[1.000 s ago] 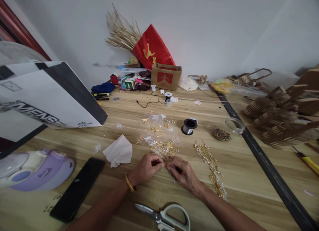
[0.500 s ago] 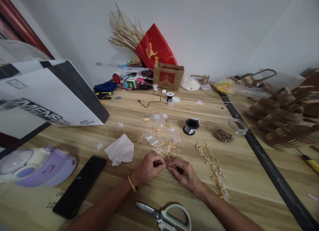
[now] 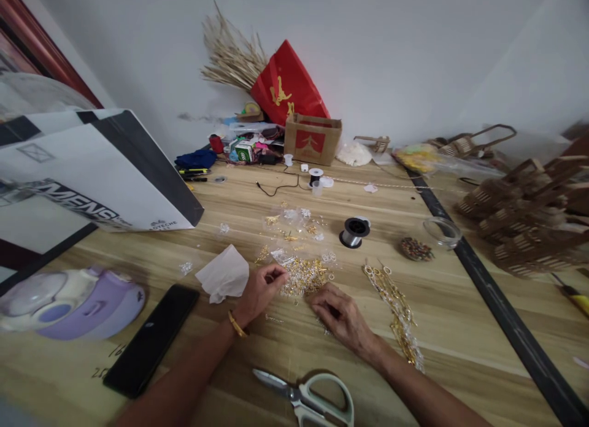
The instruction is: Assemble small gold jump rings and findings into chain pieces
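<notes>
A pile of gold and clear beads lies on the wooden table. At its left edge is my left hand, thumb and forefinger pinched; whatever they grip is too small to make out. My right hand rests low at the pile's near right side, fingers curled together with their tips partly hidden. Between and below the hands shows a short beaded strand; whether it hangs on a thread I cannot tell. A few small silvery bits peek out beside the right hand. Finished-looking gold and clear bead strands lie further right.
Scissors lie near me, a phone and white tissue to the left. Beyond the pile are small bead packets and a wire spool. A jar of dark beads and woven baskets stand right.
My hands have come apart. The left one has moved left and up to the pile's edge; the right has shifted only slightly. The short beaded strand now shows between them.
</notes>
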### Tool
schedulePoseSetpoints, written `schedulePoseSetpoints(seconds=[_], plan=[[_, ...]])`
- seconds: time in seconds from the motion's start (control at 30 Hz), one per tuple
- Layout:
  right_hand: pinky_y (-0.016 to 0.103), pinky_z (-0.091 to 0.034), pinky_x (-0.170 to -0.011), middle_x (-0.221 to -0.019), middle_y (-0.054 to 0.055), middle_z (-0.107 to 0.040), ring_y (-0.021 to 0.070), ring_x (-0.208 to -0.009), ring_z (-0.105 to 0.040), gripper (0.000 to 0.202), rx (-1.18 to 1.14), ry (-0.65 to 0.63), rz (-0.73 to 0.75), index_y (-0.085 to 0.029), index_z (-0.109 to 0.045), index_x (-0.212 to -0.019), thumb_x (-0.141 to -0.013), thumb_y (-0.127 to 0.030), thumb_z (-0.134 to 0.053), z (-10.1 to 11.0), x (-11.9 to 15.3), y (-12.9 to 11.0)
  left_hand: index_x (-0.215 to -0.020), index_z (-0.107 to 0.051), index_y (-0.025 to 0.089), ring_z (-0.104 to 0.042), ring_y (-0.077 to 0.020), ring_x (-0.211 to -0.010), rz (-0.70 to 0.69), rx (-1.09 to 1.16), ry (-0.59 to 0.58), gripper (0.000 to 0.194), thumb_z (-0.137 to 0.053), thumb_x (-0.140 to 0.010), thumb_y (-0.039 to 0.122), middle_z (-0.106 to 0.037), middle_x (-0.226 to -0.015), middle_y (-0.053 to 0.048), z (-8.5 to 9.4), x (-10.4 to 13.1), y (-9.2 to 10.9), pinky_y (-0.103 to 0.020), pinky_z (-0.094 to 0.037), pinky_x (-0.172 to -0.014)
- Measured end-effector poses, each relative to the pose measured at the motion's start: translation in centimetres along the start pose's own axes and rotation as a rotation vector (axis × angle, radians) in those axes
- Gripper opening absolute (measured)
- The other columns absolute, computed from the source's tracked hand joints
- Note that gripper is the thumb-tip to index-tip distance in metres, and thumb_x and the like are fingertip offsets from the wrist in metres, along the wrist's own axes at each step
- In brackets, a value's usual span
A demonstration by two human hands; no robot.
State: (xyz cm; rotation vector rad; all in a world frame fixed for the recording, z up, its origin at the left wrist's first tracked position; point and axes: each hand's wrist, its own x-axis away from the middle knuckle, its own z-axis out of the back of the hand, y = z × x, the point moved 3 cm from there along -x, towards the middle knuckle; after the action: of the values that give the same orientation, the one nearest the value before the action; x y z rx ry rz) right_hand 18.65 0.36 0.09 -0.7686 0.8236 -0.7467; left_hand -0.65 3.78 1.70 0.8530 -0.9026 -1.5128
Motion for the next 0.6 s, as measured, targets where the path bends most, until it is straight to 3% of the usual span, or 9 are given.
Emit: schedulePoseSetpoints(seconds=[0.2, 0.37, 0.6], plan=[[0.027, -0.044, -0.062, -0.077, 0.005, -0.056, 0.0157, -0.069, -0.053, 0.017, 0.017, 0.006, -0.016, -0.019, -0.060, -0.083, -0.091, -0.026, -0.047, -0.12, 0.11, 0.37, -0.076, -0.065, 0.015, -0.059, -0.0138, -0.068, -0.107, -0.217, 0.091, 0.011, -0.056, -0.078, 0.022, -0.067, -0.074, -0.003, 0.90, -0.45, -0.59, -0.023, -0.044, -0.065], [0.027, -0.043, -0.063, -0.076, 0.005, -0.056, 0.0158, -0.069, -0.053, 0.017, 0.024, 0.000, -0.014, -0.019, -0.059, -0.081, -0.091, -0.026, -0.047, -0.17, 0.12, 0.39, -0.077, -0.065, 0.017, -0.058, -0.0171, -0.080, -0.278, -0.400, 0.072, 0.008, -0.058, -0.078, 0.012, -0.066, -0.080, -0.004, 0.37, -0.23, -0.69, -0.029, -0.044, -0.077], [0.028, -0.044, -0.065, -0.076, 0.005, -0.057, 0.0159, -0.070, -0.054, 0.017, 0.021, 0.008, -0.016, -0.018, -0.058, -0.079, -0.091, -0.026, -0.048, -0.20, 0.08, 0.28, -0.077, -0.066, 0.017, -0.057, -0.0169, -0.081, -0.281, -0.451, -0.005, 0.013, -0.057, -0.077, 0.007, -0.064, -0.080, -0.004, 0.02, -0.06, -0.46, -0.029, -0.045, -0.076]])
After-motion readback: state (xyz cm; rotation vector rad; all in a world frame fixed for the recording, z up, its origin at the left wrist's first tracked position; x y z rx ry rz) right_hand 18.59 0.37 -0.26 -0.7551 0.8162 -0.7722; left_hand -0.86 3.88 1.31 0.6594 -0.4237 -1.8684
